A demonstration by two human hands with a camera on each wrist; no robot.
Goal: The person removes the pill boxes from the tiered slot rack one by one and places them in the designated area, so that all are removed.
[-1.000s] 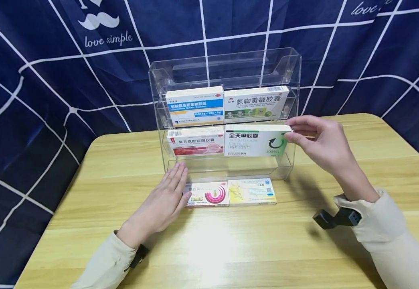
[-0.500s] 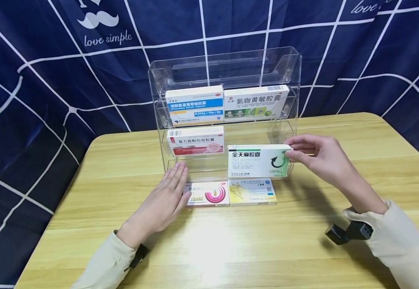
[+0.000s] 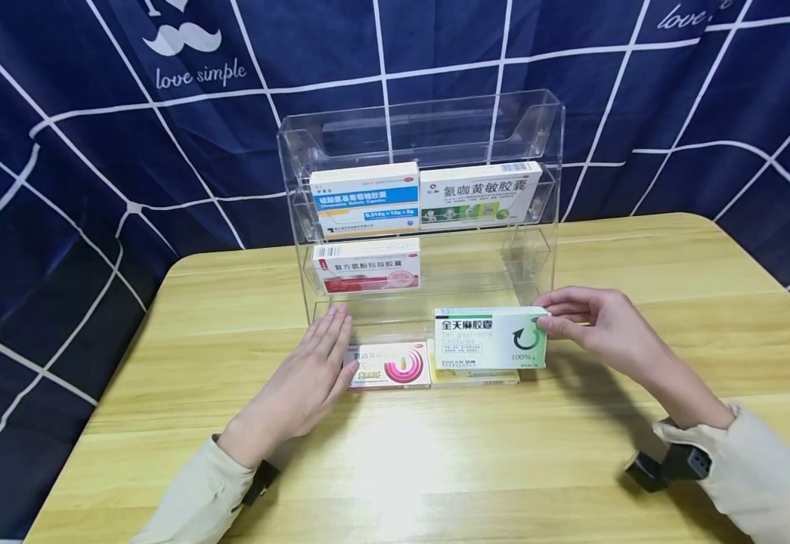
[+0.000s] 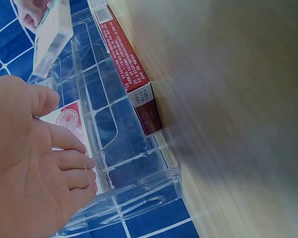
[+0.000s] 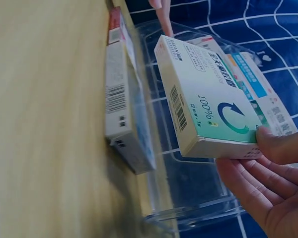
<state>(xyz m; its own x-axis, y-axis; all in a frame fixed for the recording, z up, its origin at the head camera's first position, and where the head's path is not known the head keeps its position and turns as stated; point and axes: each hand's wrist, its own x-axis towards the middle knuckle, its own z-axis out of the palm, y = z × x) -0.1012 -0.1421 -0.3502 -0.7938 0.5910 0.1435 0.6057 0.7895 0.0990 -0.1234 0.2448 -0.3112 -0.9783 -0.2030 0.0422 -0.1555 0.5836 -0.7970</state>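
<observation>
My right hand pinches the right end of a white and green medicine box between thumb and fingers. That box hangs above the table in front of the clear acrylic rack, partly covering a yellow and white box. In the right wrist view, the thumb lies on the green face of the held medicine box. My left hand, fingers fairly straight, is at the rack's lower left front corner. Beside its thumb lies a white and pink box; the left wrist view shows its red side.
On the rack's upper tier stand a blue and white box and a white and green box. A red and white box occupies the left of the tier below. The wooden table meets a dark blue gridded cloth behind.
My right hand has drawn the white and green medicine box out of the rack's second tier, bringing it down and toward me. The left hand stays at the rack's corner.
</observation>
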